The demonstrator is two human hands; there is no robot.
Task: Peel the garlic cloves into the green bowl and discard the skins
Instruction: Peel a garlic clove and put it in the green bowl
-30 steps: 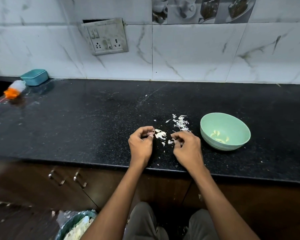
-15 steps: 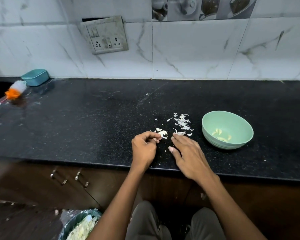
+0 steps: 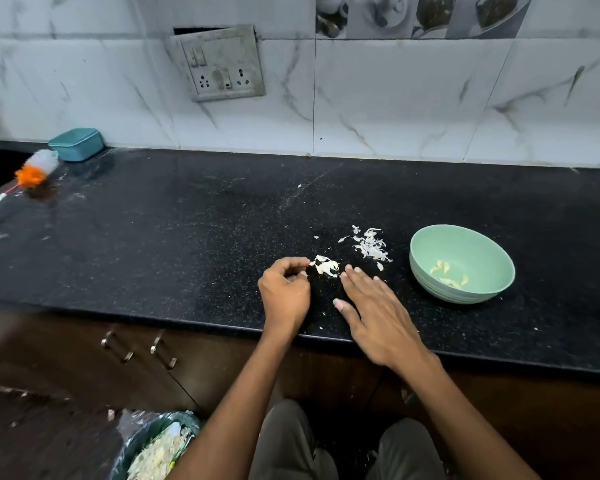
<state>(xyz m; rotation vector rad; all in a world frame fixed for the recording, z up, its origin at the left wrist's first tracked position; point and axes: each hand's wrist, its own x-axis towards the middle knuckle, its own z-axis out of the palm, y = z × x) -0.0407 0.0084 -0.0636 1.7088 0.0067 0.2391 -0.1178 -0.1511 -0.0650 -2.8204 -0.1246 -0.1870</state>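
On the black counter stands the green bowl with a few peeled garlic cloves inside. A pile of white garlic skins lies left of the bowl. A smaller clump of skins lies between my hands. My left hand has its fingers curled, and its fingertips pinch a small bit of skin beside that clump. My right hand lies flat on the counter with straight fingers, its tips touching the clump's right side.
A bin lined with a bag and full of skins stands on the floor at the lower left. A teal box and an orange-and-white brush lie at the far left of the counter. Cabinet doors with handles are below.
My right hand has uncurled from a pinch and now lies flat with straight fingers. My left hand has stayed curled beside the small clump.
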